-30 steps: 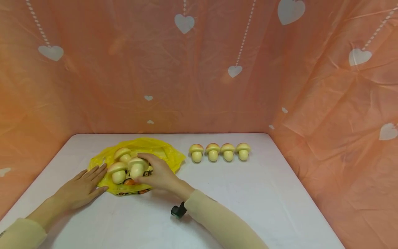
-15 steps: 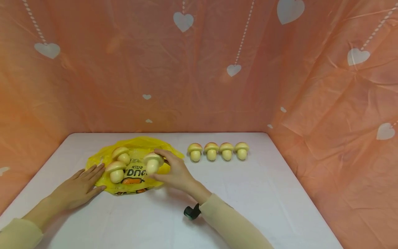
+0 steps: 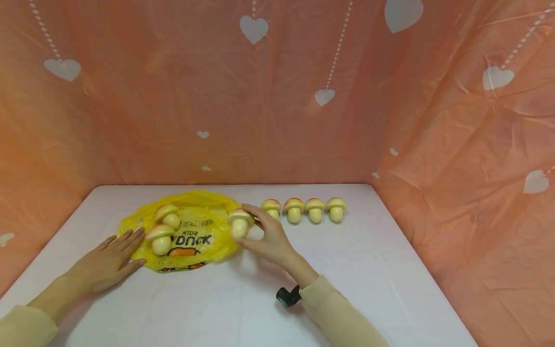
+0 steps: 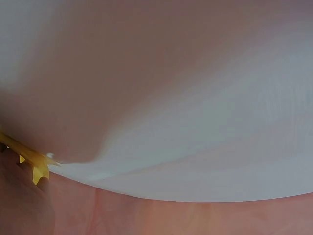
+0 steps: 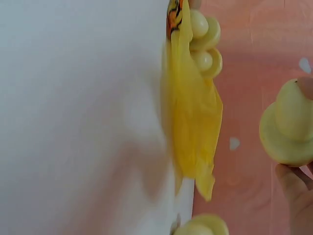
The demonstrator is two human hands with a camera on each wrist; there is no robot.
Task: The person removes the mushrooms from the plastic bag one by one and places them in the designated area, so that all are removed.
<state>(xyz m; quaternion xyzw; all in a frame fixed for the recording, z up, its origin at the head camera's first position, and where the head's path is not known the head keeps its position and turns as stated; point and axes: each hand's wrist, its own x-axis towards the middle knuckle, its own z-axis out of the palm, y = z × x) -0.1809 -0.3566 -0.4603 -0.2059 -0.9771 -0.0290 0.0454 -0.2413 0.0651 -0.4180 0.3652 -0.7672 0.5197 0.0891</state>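
Leaving yellow bag point(image 3: 191, 231) — mushroom point(image 3: 240, 222) in right hand point(image 3: 270, 238)

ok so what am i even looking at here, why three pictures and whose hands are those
These are a person's two bare hands, filmed by three cameras at one moment. The wide picture comes from a camera on the person's head, looking down at a white table with orange heart-patterned cloth behind it. The other two come from cameras strapped to each wrist, so they look tilted and very close.

On the table lies a yellow plastic bag with two toy mushrooms on it. To its right, four more mushrooms stand in a row.

The right hand holds one mushroom by thumb and fingers, between the bag and the row. The right wrist picture shows that same mushroom up close. The left hand lies flat, fingers touching the bag's edge; its wrist picture shows mostly table.
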